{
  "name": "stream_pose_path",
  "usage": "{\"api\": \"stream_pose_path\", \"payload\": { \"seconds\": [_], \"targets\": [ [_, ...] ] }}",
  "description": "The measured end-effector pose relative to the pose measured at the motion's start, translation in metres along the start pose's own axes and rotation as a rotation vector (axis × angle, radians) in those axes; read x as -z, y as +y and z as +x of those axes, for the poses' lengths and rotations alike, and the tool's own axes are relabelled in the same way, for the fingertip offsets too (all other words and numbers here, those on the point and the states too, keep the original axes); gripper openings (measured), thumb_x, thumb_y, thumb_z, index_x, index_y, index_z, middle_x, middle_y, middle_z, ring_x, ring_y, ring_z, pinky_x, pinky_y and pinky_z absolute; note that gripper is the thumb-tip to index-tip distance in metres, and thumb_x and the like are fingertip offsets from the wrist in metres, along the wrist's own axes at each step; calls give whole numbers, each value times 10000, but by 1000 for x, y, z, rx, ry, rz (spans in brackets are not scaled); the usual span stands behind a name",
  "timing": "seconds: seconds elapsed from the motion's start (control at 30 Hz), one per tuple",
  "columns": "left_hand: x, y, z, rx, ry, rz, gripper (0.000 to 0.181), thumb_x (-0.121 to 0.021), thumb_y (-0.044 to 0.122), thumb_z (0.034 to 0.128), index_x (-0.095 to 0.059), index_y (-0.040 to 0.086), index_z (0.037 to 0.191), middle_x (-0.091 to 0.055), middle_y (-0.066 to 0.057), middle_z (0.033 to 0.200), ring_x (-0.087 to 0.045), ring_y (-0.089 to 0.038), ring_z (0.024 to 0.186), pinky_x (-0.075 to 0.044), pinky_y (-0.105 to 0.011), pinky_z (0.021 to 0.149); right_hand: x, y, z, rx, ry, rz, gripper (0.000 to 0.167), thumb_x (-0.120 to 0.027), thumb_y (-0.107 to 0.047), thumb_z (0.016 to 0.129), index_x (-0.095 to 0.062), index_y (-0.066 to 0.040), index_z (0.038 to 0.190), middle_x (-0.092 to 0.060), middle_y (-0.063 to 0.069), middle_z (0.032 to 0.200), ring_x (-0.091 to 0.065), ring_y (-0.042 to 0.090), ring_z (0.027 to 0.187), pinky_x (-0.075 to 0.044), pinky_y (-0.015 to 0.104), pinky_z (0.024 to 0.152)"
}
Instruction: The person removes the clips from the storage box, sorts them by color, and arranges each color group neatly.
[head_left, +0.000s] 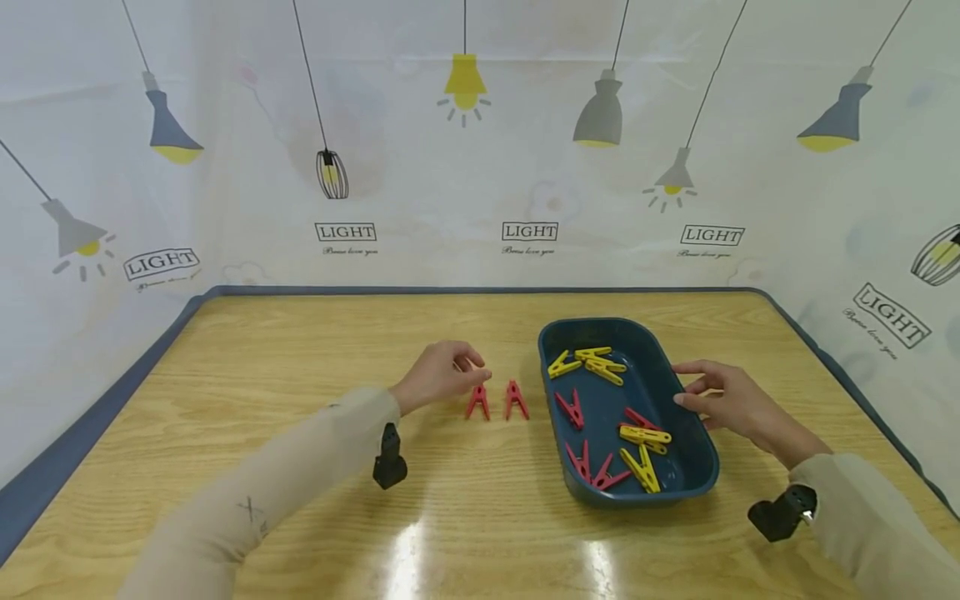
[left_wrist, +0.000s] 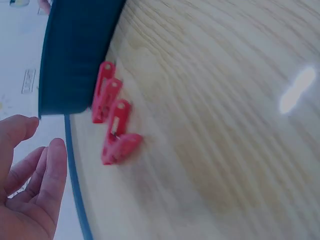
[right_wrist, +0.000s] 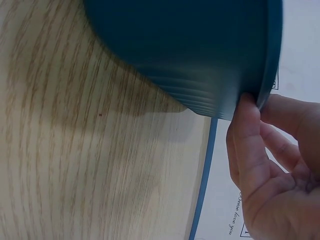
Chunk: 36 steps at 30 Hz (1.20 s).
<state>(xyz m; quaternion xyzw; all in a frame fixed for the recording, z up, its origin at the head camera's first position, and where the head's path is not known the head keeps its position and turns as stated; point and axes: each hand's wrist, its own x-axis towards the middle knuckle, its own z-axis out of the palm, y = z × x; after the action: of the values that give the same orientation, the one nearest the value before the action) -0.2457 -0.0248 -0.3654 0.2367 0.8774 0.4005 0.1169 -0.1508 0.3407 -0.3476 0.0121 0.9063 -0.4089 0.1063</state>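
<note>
Found one red clip (head_left: 479, 395) on the table (head_left: 300, 342), just below the fingertips of the left hand (head_left: 442, 371), and a second red clip (head_left: 513, 395) just to their right. Saw the left thumb and forefinger apart, with nothing between them. Saw the right hand (head_left: 731, 400) pinching the rim of a blue tray (head_left: 637, 500), with more red clips (head_left: 576, 417) and yellow clips (head_left: 647, 434) inside, left of those fingertips. Judged the clips light, stiff, springy and probably smooth: best pinched across the narrow end nearest the left fingertips, without squeezing the splayed legs.
</note>
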Motion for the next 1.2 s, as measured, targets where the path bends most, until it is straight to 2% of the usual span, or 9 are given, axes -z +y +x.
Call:
{"api": "stream_pose_path", "payload": {
  "seconds": [0.17, 0.27, 0.43, 0.6, 0.73, 0.87, 1.0, 1.2],
  "targets": [
    [-3, 24, 8, -162, -90, 50, 219, -621, 225, 835, -623, 58, 977, -586, -1, 777, -561, -133, 683, -459, -240, 606, 0, 0, 0, 1, -3, 2, 570, -575, -220, 869, -333, 17, 1327, -517, 169, 984, -566, 224, 813, -508, 372, 667],
    [-9, 43, 11, -249, -171, 80, 215, -607, 219, 846, -615, 66, 997, -595, 16, 789, -571, -107, 716, -461, -227, 656, 1, 1, 0, 4, -5, 3, 567, -572, -215, 872, -332, 20, 1328, -519, 168, 978, -564, 226, 815, -508, 369, 664],
    [-20, 80, 17, -357, -302, 93, 203, -593, 217, 857, -609, 99, 1022, -602, 33, 838, -563, -62, 774, -447, -201, 716, 2, 0, 0, 2, -2, 2, 569, -571, -222, 872, -333, 14, 1331, -516, 165, 978, -558, 233, 824, -508, 371, 665],
    [-34, 108, 27, -446, -402, 117, 227, -587, 222, 860, -602, 101, 1051, -612, 46, 869, -559, -30, 804, -431, -156, 735, 2, 0, 0, 8, -11, 3, 568, -571, -221, 872, -333, 14, 1331, -513, 173, 987, -560, 238, 832, -507, 380, 672],
    [-45, 124, 37, -449, -492, 138, 248, -576, 231, 866, -589, 108, 1082, -600, 54, 918, -555, -33, 853, -423, -134, 741, 2, 1, 0, 13, -20, 22, 558, -562, -201, 878, -326, 20, 1332, -512, 175, 981, -562, 233, 821, -507, 380, 669],
    [-56, 134, 50, -447, -545, 191, 273, -569, 239, 870, -576, 112, 1112, -589, 58, 932, -545, -25, 851, -413, -119, 734, 2, 2, 0, 19, -22, 30, 554, -559, -194, 880, -323, 27, 1331, -516, 174, 974, -566, 225, 809, -509, 372, 657],
    [-68, 134, 62, -428, -578, 231, 313, -567, 256, 870, -561, 112, 1148, -592, 61, 925, -541, -8, 817, -411, -124, 722, 2, 1, 0, 26, -22, 33, 553, -562, -184, 879, -324, 33, 1329, -523, 174, 970, -574, 226, 813, -510, 377, 656],
    [-81, 126, 76, -353, -637, 273, 385, -571, 278, 866, -533, 96, 1203, -588, 42, 978, -537, -32, 848, -415, -145, 713, 2, 0, 0, 16, -25, 30, 552, -565, -179, 877, -327, 30, 1328, -525, 167, 965, -575, 226, 820, -510, 380, 661]
  ]
}}
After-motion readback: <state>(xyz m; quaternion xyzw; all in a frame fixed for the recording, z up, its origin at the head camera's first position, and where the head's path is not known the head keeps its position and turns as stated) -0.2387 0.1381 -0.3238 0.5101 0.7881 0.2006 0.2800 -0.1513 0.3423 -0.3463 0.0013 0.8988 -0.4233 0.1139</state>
